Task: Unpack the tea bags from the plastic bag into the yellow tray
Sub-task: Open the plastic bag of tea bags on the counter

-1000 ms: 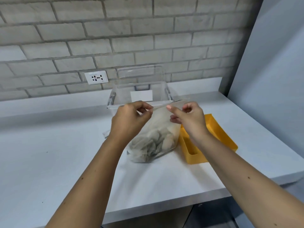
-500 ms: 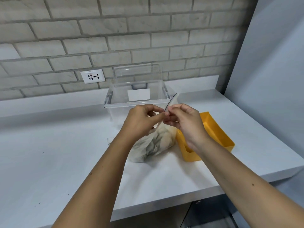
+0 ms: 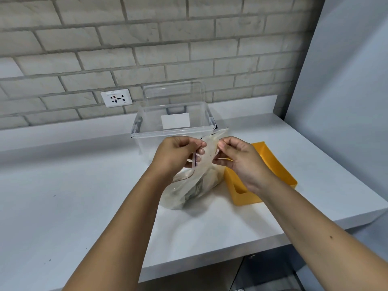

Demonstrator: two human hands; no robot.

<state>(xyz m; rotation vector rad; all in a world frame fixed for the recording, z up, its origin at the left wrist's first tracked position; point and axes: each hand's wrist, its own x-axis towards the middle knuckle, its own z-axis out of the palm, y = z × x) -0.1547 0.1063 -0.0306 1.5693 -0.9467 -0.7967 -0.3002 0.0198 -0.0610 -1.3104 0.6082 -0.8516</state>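
— So, what's your grip?
— Forearms converge; your left hand [image 3: 178, 156] and right hand [image 3: 239, 162] each pinch the top edge of the plastic bag [image 3: 189, 190], apparently parted. It sits on the counter [image 3: 84, 196], just beside the yellow tray [image 3: 279, 171].
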